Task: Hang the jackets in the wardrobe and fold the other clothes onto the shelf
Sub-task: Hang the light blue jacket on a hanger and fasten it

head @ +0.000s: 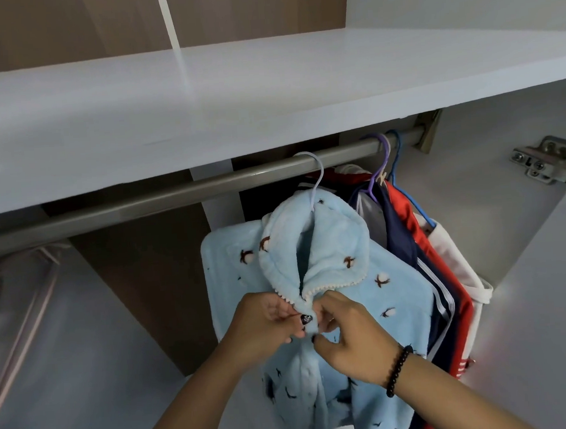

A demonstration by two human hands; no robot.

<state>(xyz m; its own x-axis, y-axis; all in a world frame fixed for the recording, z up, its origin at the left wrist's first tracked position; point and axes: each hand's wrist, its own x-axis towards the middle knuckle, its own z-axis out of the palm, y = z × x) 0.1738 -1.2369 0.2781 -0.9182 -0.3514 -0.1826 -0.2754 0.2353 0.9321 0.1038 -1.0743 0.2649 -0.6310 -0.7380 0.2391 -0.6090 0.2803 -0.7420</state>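
Fleecy blue jacket [328,278] hangs from a pale hanger [316,179] on the rail [174,191], beside darker jackets [416,256]. Left hand [265,321] and right hand [352,336] both pinch its front edges at the dark top button [306,319]. Best to hold the buttonhole taut, push the button through without dragging the jacket down.

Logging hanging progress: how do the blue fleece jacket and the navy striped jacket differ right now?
The fleece jacket hangs front-facing, both hands, left and right, at its top button; the navy jacket hangs edge-on, untouched. Fleece is fluffy, pale blue and patterned; navy is smooth with white stripes. Both hang from the rail.
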